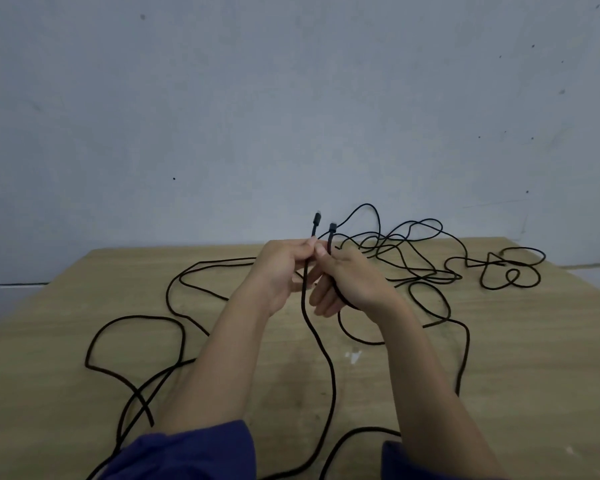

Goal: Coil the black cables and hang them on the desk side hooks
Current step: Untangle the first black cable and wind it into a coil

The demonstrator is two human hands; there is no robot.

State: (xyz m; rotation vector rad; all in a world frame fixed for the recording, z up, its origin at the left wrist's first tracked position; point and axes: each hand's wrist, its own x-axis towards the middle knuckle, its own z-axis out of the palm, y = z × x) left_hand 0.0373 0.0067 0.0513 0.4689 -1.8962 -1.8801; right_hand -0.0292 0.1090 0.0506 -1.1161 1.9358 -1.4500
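Sleeves (pixel 194 452) lowest; left hand (pixel 280 276) and right hand (pixel 351 283) each pinch black cables (pixel 321 341), plugs (pixel 316 221) at twelve o'clock, slack toward six.

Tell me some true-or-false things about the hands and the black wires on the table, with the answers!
1. The left hand and right hand each hold a cable end with its plug pointing up. True.
2. The black cables are neatly coiled. False: they sprawl in loose loops on the wooden table.
3. The sleeves are red. False: they are dark blue.
4. A tangled bunch of cable lies to the right of the hands. True.
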